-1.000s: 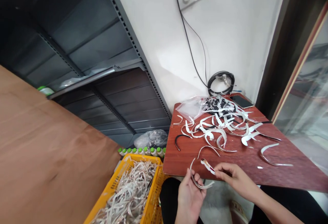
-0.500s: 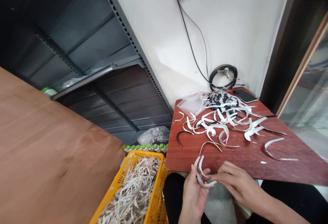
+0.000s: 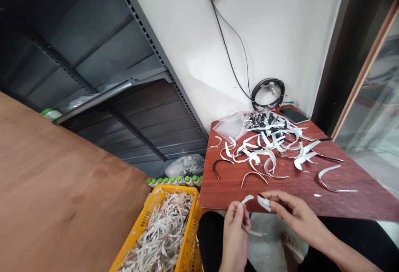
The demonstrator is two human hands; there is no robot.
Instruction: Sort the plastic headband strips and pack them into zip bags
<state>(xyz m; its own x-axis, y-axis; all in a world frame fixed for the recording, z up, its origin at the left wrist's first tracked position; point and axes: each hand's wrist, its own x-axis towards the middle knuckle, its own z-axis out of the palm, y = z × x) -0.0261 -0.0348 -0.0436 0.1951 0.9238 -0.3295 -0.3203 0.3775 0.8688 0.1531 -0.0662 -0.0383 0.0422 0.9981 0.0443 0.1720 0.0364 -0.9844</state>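
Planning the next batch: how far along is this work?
Done, it seems: the yellow crate is heaped with white strips. In hand: the left hand pinches a curved strip, the right hand a white piece. Left: a tangled pile of strips on the red table.

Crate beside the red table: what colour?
Yellow crate, filled with pale strips; the head view shows it best.

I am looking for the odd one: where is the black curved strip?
In the head view, the black curved strip lies near the left edge of the red-brown table, left of the white strip pile, beyond the left hand.
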